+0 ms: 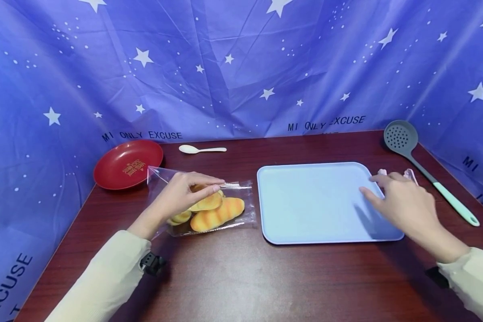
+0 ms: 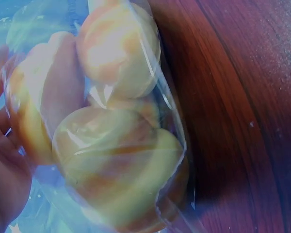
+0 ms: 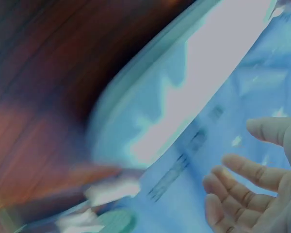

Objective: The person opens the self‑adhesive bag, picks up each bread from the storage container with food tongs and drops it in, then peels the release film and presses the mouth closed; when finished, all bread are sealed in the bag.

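Note:
A clear plastic bag [image 1: 247,210] of bread rolls lies left of centre on the table. Through its film show a long striped roll [image 1: 219,215] and several rounder rolls [image 2: 121,48]. My left hand [image 1: 181,192] rests over the bag's upper left part, fingers stretched out along it and the thumb above a roll. To the right lies a pale blue tray [image 1: 310,203]. Over its right edge hovers my right hand [image 1: 406,203], with loosely bent fingers [image 3: 252,172] and nothing in them. Behind that hand a small pink-and-white thing [image 1: 410,174] is mostly hidden.
A red plate [image 1: 112,167] with gold characters sits at the back left. Beside it a white spoon [image 1: 201,150] lies near the back edge. Along the right side stretches a grey skimmer [image 1: 401,136] with a mint-green handle. Blue star-patterned cloth [image 1: 225,89] hangs around the table.

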A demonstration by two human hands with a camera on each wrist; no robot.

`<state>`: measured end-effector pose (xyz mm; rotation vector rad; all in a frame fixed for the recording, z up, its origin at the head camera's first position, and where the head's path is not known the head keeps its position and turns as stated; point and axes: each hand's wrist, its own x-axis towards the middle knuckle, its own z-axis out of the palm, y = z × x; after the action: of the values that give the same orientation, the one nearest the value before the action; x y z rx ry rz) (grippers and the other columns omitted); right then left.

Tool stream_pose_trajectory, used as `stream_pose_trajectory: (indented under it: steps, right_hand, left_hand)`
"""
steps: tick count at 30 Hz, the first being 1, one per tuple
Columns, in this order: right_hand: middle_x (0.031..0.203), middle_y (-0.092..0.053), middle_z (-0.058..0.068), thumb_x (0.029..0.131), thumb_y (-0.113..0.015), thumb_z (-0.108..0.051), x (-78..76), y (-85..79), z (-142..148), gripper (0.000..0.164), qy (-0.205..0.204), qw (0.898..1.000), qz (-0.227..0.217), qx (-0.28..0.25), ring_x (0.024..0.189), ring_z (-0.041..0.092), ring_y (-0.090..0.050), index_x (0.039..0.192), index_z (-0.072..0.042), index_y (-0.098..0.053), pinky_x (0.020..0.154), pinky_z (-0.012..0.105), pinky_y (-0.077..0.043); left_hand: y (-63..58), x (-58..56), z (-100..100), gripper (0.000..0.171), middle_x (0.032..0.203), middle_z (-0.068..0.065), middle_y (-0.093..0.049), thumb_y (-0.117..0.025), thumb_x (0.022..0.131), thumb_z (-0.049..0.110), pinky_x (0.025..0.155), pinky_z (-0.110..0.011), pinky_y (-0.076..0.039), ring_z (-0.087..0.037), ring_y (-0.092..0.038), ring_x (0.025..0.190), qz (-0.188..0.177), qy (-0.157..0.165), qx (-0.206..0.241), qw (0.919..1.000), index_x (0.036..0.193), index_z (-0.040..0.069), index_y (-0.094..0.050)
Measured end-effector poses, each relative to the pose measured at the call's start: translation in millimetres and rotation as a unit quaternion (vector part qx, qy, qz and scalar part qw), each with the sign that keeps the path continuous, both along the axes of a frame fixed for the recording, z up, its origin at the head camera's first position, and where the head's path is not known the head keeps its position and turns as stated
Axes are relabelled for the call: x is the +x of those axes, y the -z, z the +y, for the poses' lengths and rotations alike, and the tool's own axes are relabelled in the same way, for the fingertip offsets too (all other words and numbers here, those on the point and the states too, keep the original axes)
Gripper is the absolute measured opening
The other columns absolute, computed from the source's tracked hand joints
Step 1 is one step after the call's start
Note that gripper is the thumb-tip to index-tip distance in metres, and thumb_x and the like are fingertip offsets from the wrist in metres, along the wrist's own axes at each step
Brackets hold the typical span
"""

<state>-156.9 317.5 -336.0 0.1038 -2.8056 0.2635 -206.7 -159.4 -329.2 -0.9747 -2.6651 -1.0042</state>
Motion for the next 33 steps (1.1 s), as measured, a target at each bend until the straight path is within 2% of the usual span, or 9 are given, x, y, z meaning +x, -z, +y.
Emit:
stream_pose_trajectory:
  steps: [1, 3, 7, 11, 15, 19, 22, 27, 33]
  right_hand:
    - [0.109, -0.067, 0.030, 0.090, -0.075, -0.036, 0.9, -1.2, -10, 0.041, -0.012, 1.000, 0.011, 0.001, 0.089, 0.054, -0.062, 0.114, -0.003, -0.073, 0.044, 0.055, -0.043]
    - [0.099, -0.072, 0.023, 0.087, -0.078, -0.033, 2.6, -2.0, -29, 0.034, -0.043, 0.998, 0.039, -0.004, 0.079, 0.045, -0.066, 0.107, -0.006, -0.075, 0.051, 0.054, -0.048]
    - [0.081, -0.072, 0.007, 0.087, -0.079, -0.031, 7.0, -3.1, -64, 0.026, -0.095, 0.993, 0.064, -0.033, 0.073, 0.028, -0.069, 0.102, -0.010, -0.077, 0.052, 0.044, -0.048]
    - [0.076, -0.069, -0.003, 0.088, -0.077, -0.027, 10.5, -3.5, -97, 0.020, -0.137, 0.987, 0.048, -0.072, 0.065, 0.015, -0.063, 0.101, -0.012, -0.078, 0.052, 0.037, -0.046]
    - [0.070, -0.064, -0.009, 0.089, -0.078, -0.024, 12.4, -1.6, -123, 0.014, -0.166, 0.980, 0.023, -0.110, 0.063, 0.009, -0.061, 0.097, -0.013, -0.078, 0.056, 0.036, -0.048]
    - [0.066, -0.060, -0.014, 0.089, -0.078, -0.025, 14.8, 2.5, -144, 0.012, -0.191, 0.972, 0.005, -0.137, 0.060, 0.001, -0.056, 0.095, -0.015, -0.078, 0.057, 0.031, -0.046]
    - [0.065, -0.059, -0.017, 0.089, -0.078, -0.025, 17.1, 5.1, -158, 0.011, -0.210, 0.966, -0.010, -0.149, 0.059, -0.002, -0.054, 0.095, -0.017, -0.078, 0.056, 0.028, -0.046]
    - [0.064, -0.057, -0.019, 0.088, -0.079, -0.024, 20.3, 8.7, -178, 0.010, -0.240, 0.958, -0.027, -0.158, 0.056, -0.006, -0.051, 0.095, -0.017, -0.078, 0.054, 0.025, -0.045]
    - [0.063, -0.056, -0.020, 0.088, -0.079, -0.024, 23.6, 10.3, -198, 0.012, -0.257, 0.953, -0.044, -0.153, 0.053, -0.005, -0.046, 0.097, -0.017, -0.079, 0.052, 0.025, -0.042]
  left_hand:
    - [-0.4, 0.2, 0, 0.027, 0.109, 0.005, -0.077, -0.075, 0.094, 0.026, 0.083, -0.036, -0.054, -0.015, -0.069, 0.097, -0.008, -0.004, -0.003, 1.0000, 0.119, 0.017, -0.078]
    - [-1.3, 0.3, -1, 0.030, 0.110, 0.005, -0.076, -0.073, 0.095, 0.030, 0.080, -0.036, -0.051, -0.014, -0.066, 0.092, -0.024, -0.012, -0.010, 0.9996, 0.122, 0.019, -0.076]
    - [-3.3, -2.2, -2, 0.029, 0.117, 0.002, -0.074, -0.063, 0.102, 0.032, 0.089, -0.040, -0.052, -0.017, -0.067, 0.102, -0.036, -0.019, -0.018, 0.9990, 0.127, 0.020, -0.074]
    - [-4.6, -7.5, -2, 0.032, 0.124, -0.002, -0.072, -0.054, 0.107, 0.032, 0.099, -0.046, -0.050, -0.023, -0.066, 0.114, -0.042, -0.048, -0.032, 0.9975, 0.129, 0.018, -0.072]
    - [-7.4, -13.8, 1, 0.034, 0.119, -0.009, -0.073, -0.056, 0.105, 0.033, 0.091, -0.048, -0.052, -0.028, -0.068, 0.096, -0.056, -0.104, -0.058, 0.9914, 0.131, 0.017, -0.071]
    - [-12.1, -20.4, 3, 0.033, 0.118, -0.013, -0.073, -0.058, 0.104, 0.029, 0.094, -0.050, -0.050, -0.033, -0.066, 0.100, -0.081, -0.134, -0.077, 0.9846, 0.131, 0.014, -0.070]
    - [-15.5, -25.0, 4, 0.032, 0.125, -0.013, -0.070, -0.060, 0.103, 0.027, 0.104, -0.051, -0.046, -0.036, -0.062, 0.120, -0.094, -0.132, -0.093, 0.9824, 0.129, 0.012, -0.072]
    - [-23.3, -31.0, 12, 0.030, 0.124, -0.011, -0.071, -0.063, 0.102, 0.026, 0.108, -0.050, -0.044, -0.034, -0.060, 0.126, -0.119, -0.100, -0.143, 0.9775, 0.126, 0.011, -0.074]
    - [-37.0, -37.8, 32, 0.027, 0.125, -0.003, -0.072, -0.068, 0.099, 0.027, 0.103, -0.053, -0.046, -0.032, -0.061, 0.125, -0.112, -0.062, -0.271, 0.9540, 0.122, 0.017, -0.076]
